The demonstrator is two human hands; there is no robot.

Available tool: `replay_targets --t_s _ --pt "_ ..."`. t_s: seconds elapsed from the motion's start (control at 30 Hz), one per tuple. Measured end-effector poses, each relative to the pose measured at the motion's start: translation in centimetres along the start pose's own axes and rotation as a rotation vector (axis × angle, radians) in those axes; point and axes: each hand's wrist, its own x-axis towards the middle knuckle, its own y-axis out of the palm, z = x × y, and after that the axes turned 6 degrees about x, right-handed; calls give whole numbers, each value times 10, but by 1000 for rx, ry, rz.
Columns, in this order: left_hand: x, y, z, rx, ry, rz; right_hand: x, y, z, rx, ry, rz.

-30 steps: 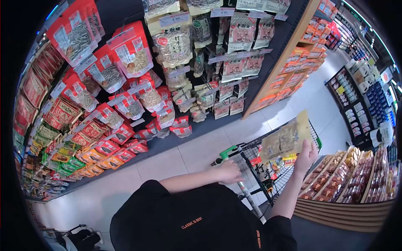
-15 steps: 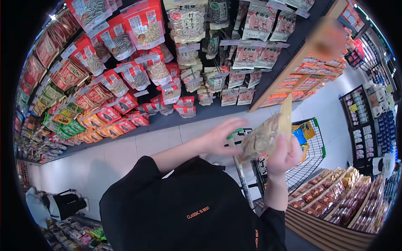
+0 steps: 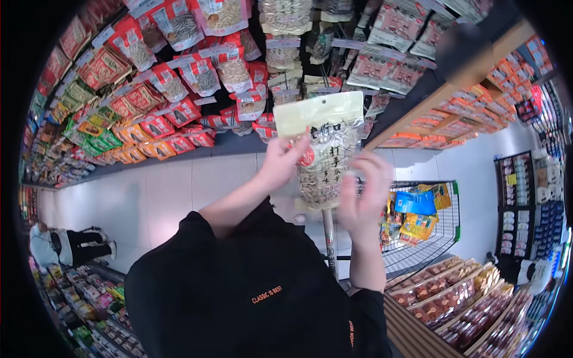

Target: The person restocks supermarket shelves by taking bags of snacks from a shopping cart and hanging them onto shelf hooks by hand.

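A clear-fronted bag of sunflower or melon seeds point(image 3: 319, 173) with a cream top band and black printed characters faces me, held nearly upright in front of my chest. My left hand point(image 3: 285, 160) pinches its upper left side, thumb on the front. Beside the lower right edge is my right hand point(image 3: 365, 194), slightly blurred, its fingers curved and apart; whether it touches the bag is hard to tell. Just beyond it stands a wire shopping cart point(image 3: 412, 260) with blue and yellow snack packets point(image 3: 418, 206) inside.
Hanging seed bags point(image 3: 233, 74) fill the shelf ahead. A wooden shelf end point(image 3: 441, 89) with orange packs stands to the right. Slanted bins of packaged snacks point(image 3: 453, 298) lie at the lower right. One person point(image 3: 59, 246) is at the far left, another point(image 3: 531, 274) at the right edge.
The bag has moved left and turned from edge-on to face me. My left hand, open before, now grips it; my right hand has loosened from its earlier hold. The view has shifted.
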Motion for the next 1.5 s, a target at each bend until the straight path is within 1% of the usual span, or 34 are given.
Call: replay_targets --t_s 0.03,0.07,0.13,0.17,0.27,0.3,0.4,0.43,0.53,0.57,0.63,0.67,0.77,0.87,0.93,1.03,1.13,1.23,1.33,1.43,1.5 --pt "11 -6 0 -214 14 -42 -8 2 -18 -38 124 -64" --pt "19 -14 -5 -269 -34 -10 -12 6 -35 -75 246 -129" --pt "25 -36 -14 -379 -146 51 -19 7 -58 383 613 72" --pt "30 -50 -9 -356 -151 83 -24 12 -64 606 807 177" --pt "41 -56 -33 -539 -235 7 -31 30 -71 980 821 431" --pt "46 -61 -38 -571 -288 -13 -42 44 -78 1126 890 348" --pt "66 -76 -48 -648 -398 -26 -41 73 -78 1217 1010 330" --pt "78 -85 -41 -724 -380 33 -38 81 -81 1194 980 300" --pt "101 -102 -53 -720 -472 -80 -21 99 -86 1191 1087 270" --pt "107 -106 -59 -678 -476 -120 -12 106 -88 1176 1057 267" --pt "121 -119 -56 -672 -435 -109 -4 118 -88 1147 1012 246" --pt "128 -125 -53 -666 -420 -102 2 123 -90 1142 1022 268" --pt "139 -137 -63 -562 -498 -178 11 132 -99 1107 1055 326" --pt "153 -151 -46 -646 -424 -118 27 137 -88 1114 963 350" --pt "158 -156 -37 -683 -417 -83 28 135 -83 1098 974 368" --pt "160 -152 -32 -671 -448 -49 29 127 -73 1110 954 357" --pt "156 -140 -36 -736 -415 -16 18 117 -70 1117 947 343" --pt "149 -126 -44 -710 -404 -24 5 103 -67 1107 946 344" --pt "141 -118 -40 -720 -438 52 3 92 -60 1091 951 362" --pt "131 -109 -35 -624 -329 -47 -7 90 -65 1076 972 373" --pt "121 -117 -35 -518 -333 -22 -14 92 -72 1004 1041 429"
